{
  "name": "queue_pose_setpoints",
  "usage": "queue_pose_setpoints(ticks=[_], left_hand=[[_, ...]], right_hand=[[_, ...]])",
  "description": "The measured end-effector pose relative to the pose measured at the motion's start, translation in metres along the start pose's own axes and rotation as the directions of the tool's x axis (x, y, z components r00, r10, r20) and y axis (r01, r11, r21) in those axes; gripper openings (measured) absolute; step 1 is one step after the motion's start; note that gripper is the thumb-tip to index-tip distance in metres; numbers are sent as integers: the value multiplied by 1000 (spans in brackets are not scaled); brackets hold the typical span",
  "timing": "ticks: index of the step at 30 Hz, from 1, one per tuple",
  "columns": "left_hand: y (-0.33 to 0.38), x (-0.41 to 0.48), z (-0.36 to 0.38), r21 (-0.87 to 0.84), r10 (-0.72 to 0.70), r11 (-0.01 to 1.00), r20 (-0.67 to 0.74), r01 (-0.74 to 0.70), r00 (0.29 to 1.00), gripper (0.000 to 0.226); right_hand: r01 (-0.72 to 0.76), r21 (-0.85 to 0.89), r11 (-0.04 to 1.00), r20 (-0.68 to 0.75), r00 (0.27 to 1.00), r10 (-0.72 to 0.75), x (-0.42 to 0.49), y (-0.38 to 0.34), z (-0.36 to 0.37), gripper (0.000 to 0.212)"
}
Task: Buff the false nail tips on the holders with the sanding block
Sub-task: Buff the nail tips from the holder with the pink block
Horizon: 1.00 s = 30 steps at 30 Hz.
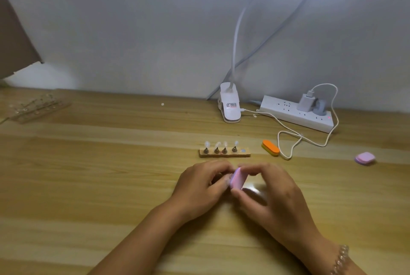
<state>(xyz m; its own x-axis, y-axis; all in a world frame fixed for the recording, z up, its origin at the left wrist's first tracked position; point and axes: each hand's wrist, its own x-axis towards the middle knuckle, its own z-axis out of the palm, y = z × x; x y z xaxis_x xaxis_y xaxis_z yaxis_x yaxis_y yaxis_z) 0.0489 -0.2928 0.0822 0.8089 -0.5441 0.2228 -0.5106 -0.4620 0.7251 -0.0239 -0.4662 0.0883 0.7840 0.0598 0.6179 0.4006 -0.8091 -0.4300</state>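
Note:
A pink sanding block (pixel 238 179) sits between my two hands above the wooden table (pixel 88 175). My right hand (pixel 273 199) pinches the block between thumb and fingers. My left hand (pixel 200 188) has its fingers curled against the block's left side; what they hold is hidden. Behind the hands stands a wooden base (pixel 224 154) with several metal holders, each carrying a clear false nail tip (pixel 217 145). The rightmost spot on the base is empty.
An orange buffer block (pixel 270 147) lies right of the base, next to a looped white cable (pixel 295 141). A second pink block (pixel 365 158) lies far right. A clip lamp base (pixel 230 106) and a power strip (pixel 297 114) stand at the wall. A clear rack (pixel 37 107) sits far left.

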Motion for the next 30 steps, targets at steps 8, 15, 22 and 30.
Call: queue_pose_setpoints(ticks=[8,15,22,30], left_hand=[[1,0,-2,-15,-13,1000,12,13,1000,21],[2,0,-2,-41,-23,999,7,23,1000,22],[1,0,-2,-87,-37,996,-5,37,999,17],[1,1,-1,-115,-49,992,-6,48,999,18]], right_hand=[[-173,122,977,25,985,171,2,1,-1,27],[-230,216,949,61,973,222,4,3,-2,27],[-289,272,918,113,957,268,3,7,-3,24],[-221,119,968,55,975,216,3,5,-2,24]])
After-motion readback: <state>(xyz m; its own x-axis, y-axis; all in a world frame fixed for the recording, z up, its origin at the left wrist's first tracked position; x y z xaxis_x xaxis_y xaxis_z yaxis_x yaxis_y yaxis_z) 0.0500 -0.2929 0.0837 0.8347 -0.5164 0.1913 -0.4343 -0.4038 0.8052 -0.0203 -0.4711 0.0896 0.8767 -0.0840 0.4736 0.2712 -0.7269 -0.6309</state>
